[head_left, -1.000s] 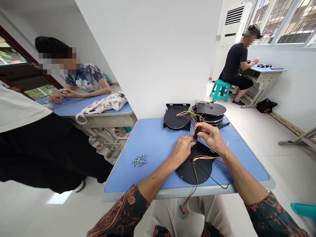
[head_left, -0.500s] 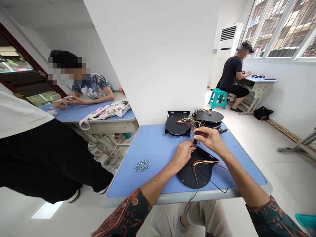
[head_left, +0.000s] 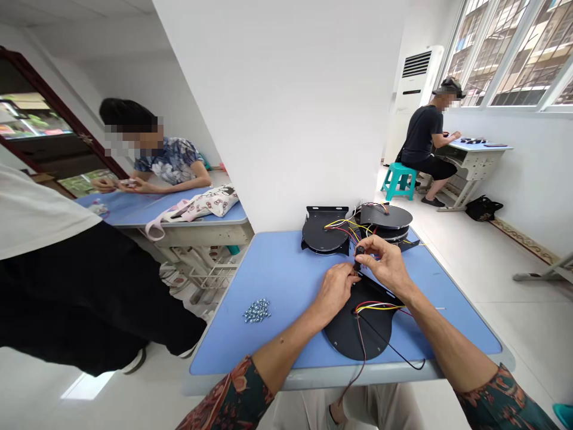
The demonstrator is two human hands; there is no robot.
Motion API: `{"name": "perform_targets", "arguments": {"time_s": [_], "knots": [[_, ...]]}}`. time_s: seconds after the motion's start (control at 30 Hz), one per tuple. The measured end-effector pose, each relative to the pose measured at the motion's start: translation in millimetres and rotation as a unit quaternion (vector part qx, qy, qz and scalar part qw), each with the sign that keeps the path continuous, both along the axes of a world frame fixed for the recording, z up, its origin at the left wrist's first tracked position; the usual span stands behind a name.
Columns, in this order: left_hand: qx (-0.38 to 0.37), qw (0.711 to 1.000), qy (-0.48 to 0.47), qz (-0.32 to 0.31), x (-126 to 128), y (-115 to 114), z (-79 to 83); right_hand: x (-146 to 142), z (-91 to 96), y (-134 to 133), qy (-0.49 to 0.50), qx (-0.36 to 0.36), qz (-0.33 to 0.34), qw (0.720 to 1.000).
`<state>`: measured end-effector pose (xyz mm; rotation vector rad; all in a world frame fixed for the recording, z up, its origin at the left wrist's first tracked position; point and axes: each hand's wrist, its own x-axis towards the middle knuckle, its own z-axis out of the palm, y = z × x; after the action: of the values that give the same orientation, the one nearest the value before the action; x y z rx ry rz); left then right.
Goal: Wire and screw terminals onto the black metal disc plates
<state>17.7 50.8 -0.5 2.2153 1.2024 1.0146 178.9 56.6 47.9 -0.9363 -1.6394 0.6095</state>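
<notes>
Head view: R hand pinches small black part btwn thumb & fingers, just above far edge of black round plate, which lies flat on blue desk near front edge. L hand sits beside it, fingers curled tight at part's lower end; what they grip is too small to tell. Red/yellow wires run across plate. Loose screw pile lies well to L. More black plates stacked at desk's far edge. Printed tote bag on neighbouring desk: print unreadable, contents hidden.
</notes>
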Motion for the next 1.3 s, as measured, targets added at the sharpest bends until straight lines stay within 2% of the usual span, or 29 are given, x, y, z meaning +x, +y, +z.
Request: {"name": "perform_targets", "arguments": {"time_s": [0.13, 0.2, 0.27, 0.33, 0.47, 0.53, 0.67, 0.8, 0.87, 0.97, 1.13, 1.2, 1.3], "knots": [[-0.025, 1.0, -0.008, -0.004, -1.1, -0.3, 5.2, -1.4, 2.7, -0.5, 0.007, 0.005, 0.054, 0.999], [-0.033, 0.999, -0.011, 0.001, -1.2, -0.1, 6.3, -2.1, 2.8, -0.2, 0.022, -0.009, 0.096, 0.995], [-0.035, 0.999, -0.01, 0.009, -0.8, 0.1, 6.1, -3.0, 2.3, -0.4, 0.03, -0.023, 0.11, 0.993], [-0.032, 0.999, -0.008, 0.015, -0.1, 0.1, 5.3, -4.1, 1.9, -1.2, 0.007, -0.022, 0.079, 0.997], [-0.038, 0.999, -0.021, 0.019, 0.5, -0.2, 4.9, -5.7, 1.7, -2.7, -0.058, 0.004, -0.028, 0.998], [-0.052, 0.998, -0.039, 0.013, 0.0, -0.4, 5.8, -5.3, 1.6, -2.9, -0.054, 0.002, -0.03, 0.998], [-0.065, 0.997, -0.044, -0.014, -2.0, -1.0, 8.6, -2.5, 4.1, -3.2, -0.027, -0.003, 0.032, 0.999], [-0.063, 0.997, -0.035, -0.011, -2.6, -0.6, 10.1, 0.1, 7.8, -3.4, -0.02, -0.028, 0.114, 0.993], [-0.065, 0.997, -0.038, -0.009, -2.1, 0.1, 9.9, -0.1, 7.6, -3.0, -0.002, -0.036, 0.134, 0.99], [-0.062, 0.997, -0.04, -0.004, -1.0, 1.1, 8.8, -2.3, 4.9, -2.0, 0.012, -0.03, 0.101, 0.994], [-0.047, 0.998, -0.029, 0.002, 0.2, 1.7, 7.7, -4.7, 1.0, -1.2, -0.073, 0.002, -0.026, 0.997], [-0.044, 0.999, -0.03, 0.0, -0.1, 1.7, 8.1, -4.5, 0.8, -1.6, -0.071, 0.005, -0.02, 0.997], [-0.043, 0.998, -0.036, -0.003, -0.9, 1.3, 9.1, -3.4, 2.0, -2.3, -0.05, 0.017, 0.029, 0.998]]}}
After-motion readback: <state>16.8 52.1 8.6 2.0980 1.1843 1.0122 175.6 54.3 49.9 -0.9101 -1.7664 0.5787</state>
